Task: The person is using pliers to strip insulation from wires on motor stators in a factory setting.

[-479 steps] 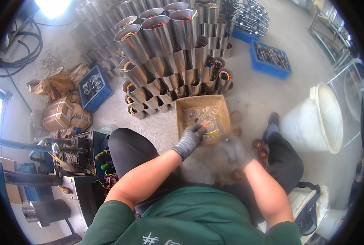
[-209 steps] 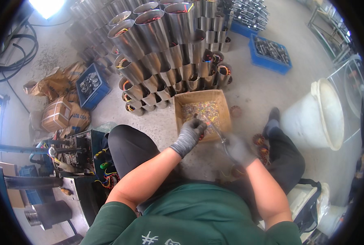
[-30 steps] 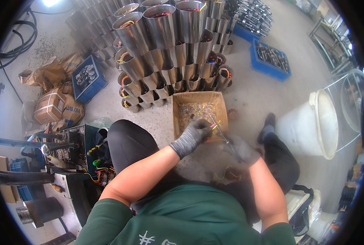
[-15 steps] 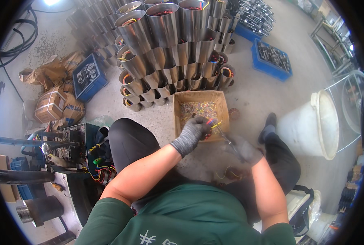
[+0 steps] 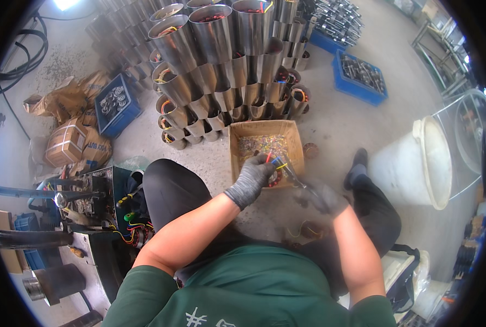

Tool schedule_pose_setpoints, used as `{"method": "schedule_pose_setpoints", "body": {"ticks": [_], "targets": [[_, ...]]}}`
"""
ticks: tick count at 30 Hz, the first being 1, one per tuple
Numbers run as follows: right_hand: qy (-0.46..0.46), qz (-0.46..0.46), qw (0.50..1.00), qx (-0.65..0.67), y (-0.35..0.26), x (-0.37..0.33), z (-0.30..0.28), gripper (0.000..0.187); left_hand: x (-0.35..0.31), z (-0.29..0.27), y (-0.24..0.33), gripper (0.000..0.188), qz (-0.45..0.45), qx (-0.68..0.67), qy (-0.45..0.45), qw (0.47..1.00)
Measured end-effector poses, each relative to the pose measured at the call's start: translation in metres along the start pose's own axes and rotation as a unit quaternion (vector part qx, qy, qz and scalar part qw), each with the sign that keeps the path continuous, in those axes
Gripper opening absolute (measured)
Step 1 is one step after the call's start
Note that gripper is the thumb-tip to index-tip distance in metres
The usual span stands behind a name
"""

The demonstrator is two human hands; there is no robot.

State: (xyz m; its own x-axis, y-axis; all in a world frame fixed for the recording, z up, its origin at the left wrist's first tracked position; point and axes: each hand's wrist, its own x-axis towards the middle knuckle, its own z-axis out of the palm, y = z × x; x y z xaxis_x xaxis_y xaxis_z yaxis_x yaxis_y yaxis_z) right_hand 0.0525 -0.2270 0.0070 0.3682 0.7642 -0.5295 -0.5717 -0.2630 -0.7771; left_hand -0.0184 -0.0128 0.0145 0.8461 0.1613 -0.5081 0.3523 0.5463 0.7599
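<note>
Left hand (image 5: 255, 175): holds a red coil (image 5: 276, 179), colored wires (image 5: 280, 164) poking out, maybe so the tool reaches them.
Right hand (image 5: 326, 198): blurry, seems closed around a metal tool (image 5: 296, 177).
Coil: at the cardboard box's (image 5: 234, 155) near edge, perhaps so bits drop in.

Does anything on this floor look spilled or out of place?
Mildly: dark specks scattered across the floor at upper left, perhaps spilled grit or stains, and a reddish-brown round part lying by itself just right of the cardboard box.
</note>
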Motion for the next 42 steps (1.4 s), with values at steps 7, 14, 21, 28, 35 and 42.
{"method": "schedule_pose_setpoints", "body": {"ticks": [7, 14, 21, 28, 35, 42], "targets": [[0.004, -0.019, 1.000, 0.015, 0.006, 0.001, 0.003, 0.041, 0.013, -0.014, -0.006, 0.022, -0.008, 0.057, 0.001, 0.998], [0.096, -0.003, 0.995, 0.021, 0.010, 0.006, 0.008, 0.027, 0.010, -0.013, -0.004, 0.021, 0.000, 0.096, -0.016, 0.995], [0.172, -0.039, 0.959, 0.220, 0.023, 0.017, 0.012, 0.033, 0.024, -0.024, -0.024, 0.023, -0.001, 0.148, -0.021, 0.989], [0.133, -0.106, 0.985, -0.012, 0.019, 0.023, 0.014, 0.028, 0.026, -0.022, -0.036, 0.026, 0.039, 0.359, -0.053, 0.931], [0.163, -0.019, 0.983, 0.079, 0.019, 0.028, -0.006, 0.016, 0.014, -0.012, -0.016, 0.026, -0.006, 0.394, -0.073, 0.916], [0.122, -0.020, 0.970, 0.208, 0.033, 0.020, -0.039, 0.016, -0.004, -0.023, 0.034, 0.025, 0.152, 0.271, -0.023, 0.950]]}}
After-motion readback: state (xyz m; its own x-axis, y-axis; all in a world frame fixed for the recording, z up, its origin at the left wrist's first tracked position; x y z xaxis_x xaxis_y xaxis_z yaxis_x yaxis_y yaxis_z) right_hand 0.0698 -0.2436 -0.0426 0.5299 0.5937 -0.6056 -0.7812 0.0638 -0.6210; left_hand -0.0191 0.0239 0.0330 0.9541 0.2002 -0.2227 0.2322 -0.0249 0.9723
